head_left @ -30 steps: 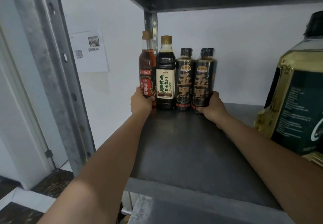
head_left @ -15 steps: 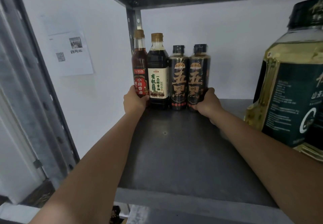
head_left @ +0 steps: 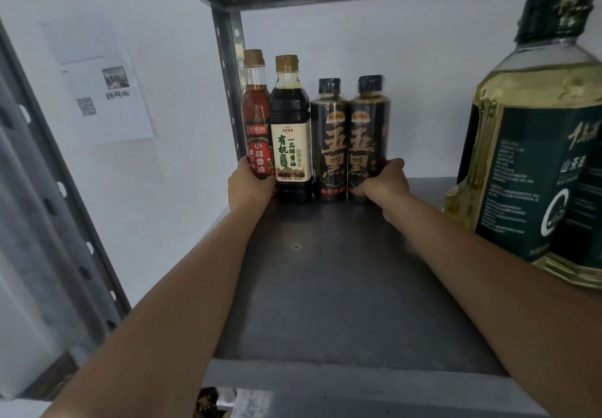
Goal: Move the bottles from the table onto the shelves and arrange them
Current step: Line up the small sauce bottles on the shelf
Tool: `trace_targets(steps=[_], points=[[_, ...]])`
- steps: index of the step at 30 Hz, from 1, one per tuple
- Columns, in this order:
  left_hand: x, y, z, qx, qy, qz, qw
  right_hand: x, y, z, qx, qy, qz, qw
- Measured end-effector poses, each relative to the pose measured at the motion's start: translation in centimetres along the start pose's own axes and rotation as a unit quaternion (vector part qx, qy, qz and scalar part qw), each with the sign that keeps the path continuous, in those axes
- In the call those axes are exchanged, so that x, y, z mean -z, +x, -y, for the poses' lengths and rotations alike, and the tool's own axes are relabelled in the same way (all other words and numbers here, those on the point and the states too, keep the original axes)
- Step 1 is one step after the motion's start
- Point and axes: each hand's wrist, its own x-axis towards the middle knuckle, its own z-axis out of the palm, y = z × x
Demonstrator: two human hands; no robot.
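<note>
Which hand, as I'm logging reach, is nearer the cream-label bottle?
Left. The left hand holds the red-label bottle beside the cream-label bottle; the right hand holds the rightmost dark bottle, farther off.

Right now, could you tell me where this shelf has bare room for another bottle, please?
Bare shelf lies at the back between the right black bottle and the oil jug, and across the front, left of that jug. The back-left corner is crowded: sesame oil bottle, soy sauce bottle, left black bottle, packed together.
</note>
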Motion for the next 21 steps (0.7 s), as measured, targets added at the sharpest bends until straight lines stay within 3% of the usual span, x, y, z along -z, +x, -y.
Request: trace_targets(steps=[2,4,5,7,11,17,21], points=[[-0.1,-0.7,-0.9,-0.020,0.037,-0.069,0.997,0.2,-0.3,0.1,-0.003,0.024,-0.003,1.000],[-0.4,-1.7,-2.4,-0.131,0.054,-0.172,0.975,0.2,-0.5,0.1,-0.002,0.033,-0.010,0.999],[-0.7,-2.4,-3.4,-0.189,0.045,-0.181,0.964,0.2,-0.5,0.0,-0.002,0.036,-0.013,0.999],[-2.0,-4.3,-5.2,-0.228,0.025,-0.109,0.967,0.2,-0.5,0.0,-0.002,0.036,-0.019,0.999],[-5.1,-7.0,-6.8,-0.173,0.019,0.001,0.985,0.2,-0.2,0.0,-0.020,0.006,-0.052,0.998],[-5.1,-7.2,-6.8,-0.048,0.040,0.006,0.998,0.4,0.2,0.2,-0.046,-0.071,-0.084,0.993],[-5.9,-7.0,-6.7,-0.047,0.045,0.060,0.996,0.3,0.4,0.2,-0.046,-0.061,-0.085,0.993]])
